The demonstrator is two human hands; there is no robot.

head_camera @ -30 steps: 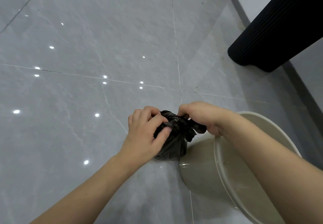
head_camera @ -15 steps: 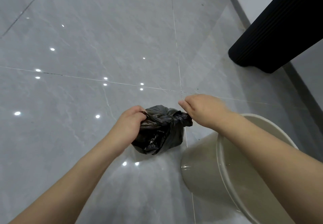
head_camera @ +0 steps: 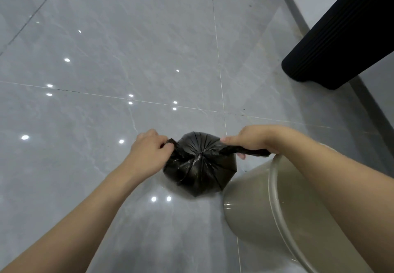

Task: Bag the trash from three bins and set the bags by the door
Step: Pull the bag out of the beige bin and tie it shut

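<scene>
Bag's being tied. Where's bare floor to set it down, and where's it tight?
Free: grey tiled floor left of the left hand, and the wide stretch beyond the black trash bag, up to the dark ribbed object. Crowded: the right side, where the beige bin sits close beside the bag under the right hand.

Glossy grey tiled floor [head_camera: 128, 63], black bag [head_camera: 200, 172], beige bin [head_camera: 251, 213], black ribbed object [head_camera: 332, 44]

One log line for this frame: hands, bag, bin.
left hand: grips bag tail | right hand: grips other tail | black bag: on floor | beige bin: beside bag
</scene>
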